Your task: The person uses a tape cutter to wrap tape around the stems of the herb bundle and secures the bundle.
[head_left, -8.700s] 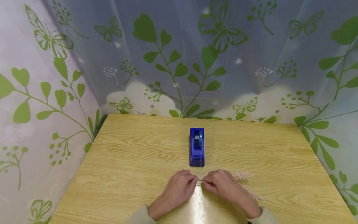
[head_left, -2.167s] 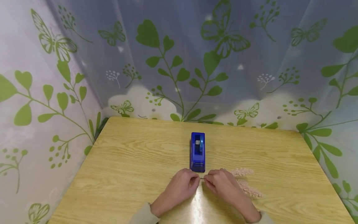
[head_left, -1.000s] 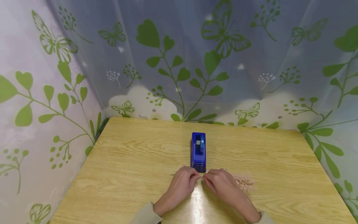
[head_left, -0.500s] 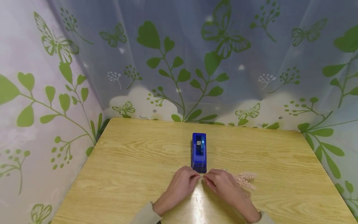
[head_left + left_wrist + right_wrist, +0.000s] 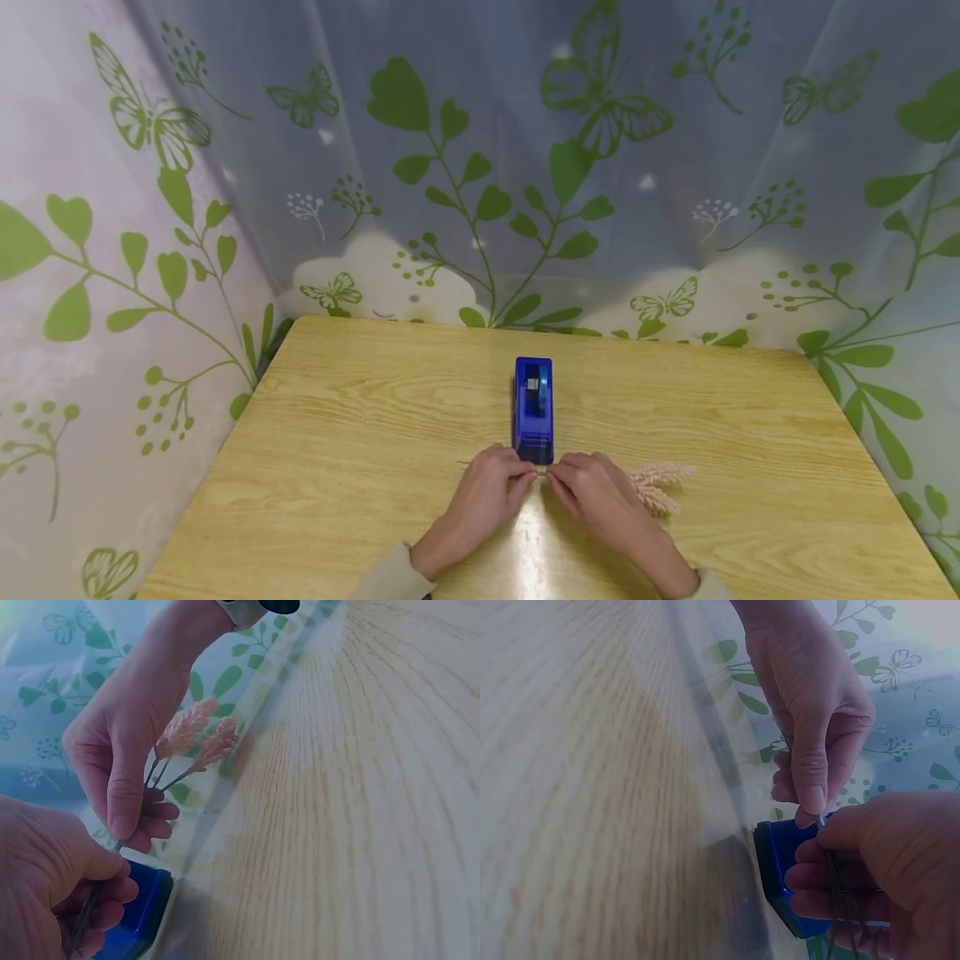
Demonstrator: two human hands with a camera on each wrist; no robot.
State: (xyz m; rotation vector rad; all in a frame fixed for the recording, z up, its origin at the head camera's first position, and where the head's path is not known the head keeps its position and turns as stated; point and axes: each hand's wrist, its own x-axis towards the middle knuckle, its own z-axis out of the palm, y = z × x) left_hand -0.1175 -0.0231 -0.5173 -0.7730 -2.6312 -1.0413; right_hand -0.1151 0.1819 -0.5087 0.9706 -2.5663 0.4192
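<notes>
Both hands pinch the thin stems [image 5: 836,892] of an artificial flower spray, held roughly level. My left hand [image 5: 486,493] grips the stem part, and a stem end pokes out past its left side. Close by, my right hand [image 5: 600,498] pinches the stems with thumb and fingers. Its pink, wheat-like flower heads [image 5: 660,479] stick out to the right of that hand; the left wrist view shows them above dark stems. A short bit of stem shows between the fingertips, with a small shiny spot [image 5: 820,820] in the right wrist view.
A blue tape dispenser [image 5: 533,408] stands on the wooden table [image 5: 360,392], just beyond the fingertips. A curtain [image 5: 480,167] with green leaves and butterflies hangs behind the table and along its sides.
The pink flower heads have turned and shifted, lying closer together than before. The stem end left of my left hand shows more plainly than earlier. Both hands keep their pinch.
</notes>
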